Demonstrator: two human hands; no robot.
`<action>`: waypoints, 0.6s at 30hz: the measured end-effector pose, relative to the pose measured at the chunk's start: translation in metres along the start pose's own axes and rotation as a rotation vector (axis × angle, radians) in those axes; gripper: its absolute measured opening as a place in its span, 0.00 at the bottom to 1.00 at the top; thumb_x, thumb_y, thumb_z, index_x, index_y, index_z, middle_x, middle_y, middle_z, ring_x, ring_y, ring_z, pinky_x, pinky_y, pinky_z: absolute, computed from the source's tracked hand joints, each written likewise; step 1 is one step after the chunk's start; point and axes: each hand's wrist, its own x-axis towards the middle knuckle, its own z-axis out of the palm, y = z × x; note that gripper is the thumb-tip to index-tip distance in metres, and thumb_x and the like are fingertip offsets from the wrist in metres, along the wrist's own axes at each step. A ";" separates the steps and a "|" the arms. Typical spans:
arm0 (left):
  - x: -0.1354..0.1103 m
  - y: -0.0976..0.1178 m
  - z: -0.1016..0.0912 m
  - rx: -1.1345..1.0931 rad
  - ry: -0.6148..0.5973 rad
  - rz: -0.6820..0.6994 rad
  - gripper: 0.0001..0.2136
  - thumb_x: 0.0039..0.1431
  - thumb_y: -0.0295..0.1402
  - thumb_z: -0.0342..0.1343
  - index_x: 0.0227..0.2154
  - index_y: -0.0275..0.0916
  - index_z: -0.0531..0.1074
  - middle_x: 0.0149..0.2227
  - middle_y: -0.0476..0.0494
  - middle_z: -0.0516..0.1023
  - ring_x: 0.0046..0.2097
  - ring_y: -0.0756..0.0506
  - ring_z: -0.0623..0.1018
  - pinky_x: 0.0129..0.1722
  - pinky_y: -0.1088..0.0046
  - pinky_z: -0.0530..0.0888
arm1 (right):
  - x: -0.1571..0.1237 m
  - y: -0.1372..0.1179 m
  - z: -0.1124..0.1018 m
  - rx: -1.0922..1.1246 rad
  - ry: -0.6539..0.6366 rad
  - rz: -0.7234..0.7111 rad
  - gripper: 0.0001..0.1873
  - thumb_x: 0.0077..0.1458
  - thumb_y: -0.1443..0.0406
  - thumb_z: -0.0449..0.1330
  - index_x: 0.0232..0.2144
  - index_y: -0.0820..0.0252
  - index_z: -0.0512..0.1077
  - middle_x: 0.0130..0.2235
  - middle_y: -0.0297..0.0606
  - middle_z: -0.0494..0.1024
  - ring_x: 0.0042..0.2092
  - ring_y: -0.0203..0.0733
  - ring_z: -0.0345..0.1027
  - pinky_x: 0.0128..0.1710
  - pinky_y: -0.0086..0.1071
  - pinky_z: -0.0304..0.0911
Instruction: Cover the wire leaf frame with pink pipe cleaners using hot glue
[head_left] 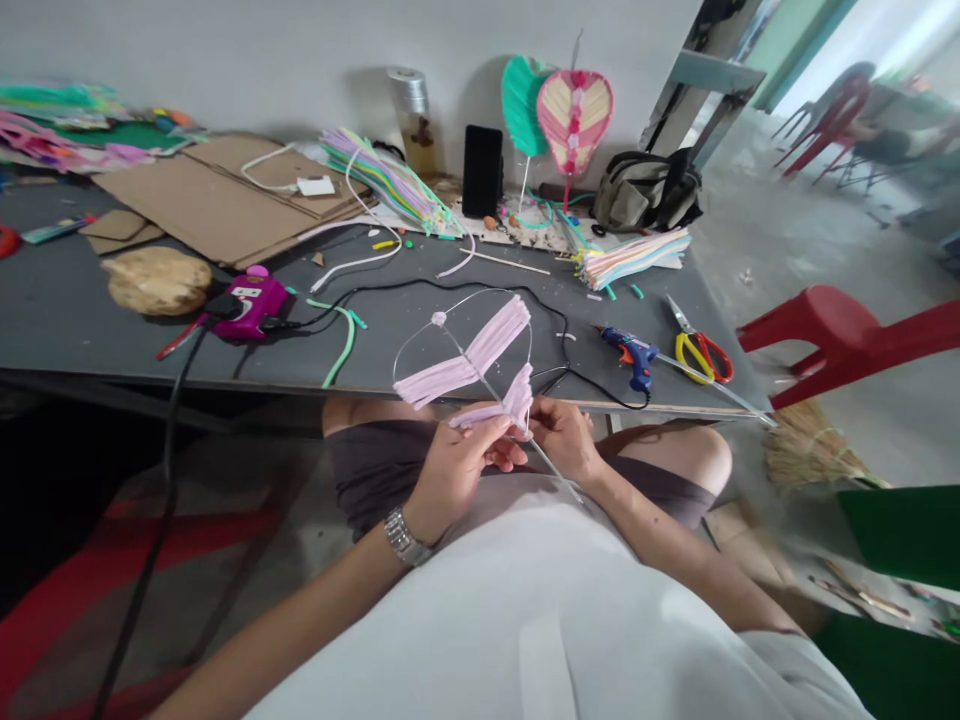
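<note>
Pale pink fuzzy pipe cleaners (465,352) lie in flat, ribbed rows across a thin, rounded wire frame (480,296), held just above the edge of the grey table (67,290); the left hand (457,470) has its fingers clenched, pinching the lower pipe cleaners; the right hand (564,438) grasps the frame's straight wire stem; a blue glue gun (630,355) and yellow-handled scissors (701,352) lie nearby on the table.

Head-worn camera faces forward, down (onto left hand (454,475), right hand (566,440)).

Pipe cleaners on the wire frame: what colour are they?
The pipe cleaners are pale pink; the head view shows this best.
</note>
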 end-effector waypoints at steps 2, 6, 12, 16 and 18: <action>-0.001 0.001 0.001 0.019 -0.025 -0.001 0.13 0.59 0.42 0.64 0.34 0.35 0.78 0.32 0.41 0.83 0.28 0.47 0.80 0.27 0.74 0.73 | 0.001 0.003 0.002 0.081 -0.065 0.077 0.09 0.50 0.60 0.65 0.28 0.61 0.75 0.27 0.34 0.76 0.31 0.37 0.66 0.32 0.29 0.61; -0.004 0.006 0.003 0.120 -0.017 0.044 0.13 0.60 0.41 0.63 0.32 0.34 0.78 0.27 0.44 0.80 0.28 0.48 0.78 0.28 0.73 0.73 | 0.000 -0.002 0.004 0.169 -0.215 0.141 0.16 0.49 0.54 0.69 0.25 0.62 0.75 0.24 0.33 0.74 0.27 0.34 0.64 0.29 0.28 0.59; -0.008 0.013 0.005 0.239 0.041 0.121 0.13 0.60 0.41 0.63 0.31 0.35 0.76 0.25 0.46 0.78 0.27 0.48 0.77 0.26 0.74 0.72 | -0.006 -0.020 0.004 0.229 -0.408 0.139 0.17 0.51 0.55 0.69 0.22 0.63 0.75 0.22 0.30 0.71 0.25 0.30 0.58 0.26 0.26 0.54; -0.009 0.011 0.006 0.195 0.016 0.059 0.15 0.59 0.44 0.64 0.35 0.34 0.77 0.32 0.41 0.82 0.28 0.45 0.81 0.26 0.72 0.75 | -0.008 -0.029 -0.004 0.239 -0.257 0.130 0.14 0.46 0.57 0.72 0.25 0.62 0.75 0.23 0.30 0.73 0.26 0.32 0.62 0.27 0.26 0.58; -0.008 0.011 0.007 0.191 0.019 0.049 0.16 0.59 0.44 0.64 0.36 0.34 0.77 0.34 0.41 0.82 0.28 0.45 0.81 0.26 0.72 0.75 | -0.011 -0.036 -0.010 0.275 -0.080 0.116 0.14 0.47 0.57 0.72 0.29 0.61 0.76 0.24 0.30 0.74 0.26 0.32 0.61 0.26 0.26 0.58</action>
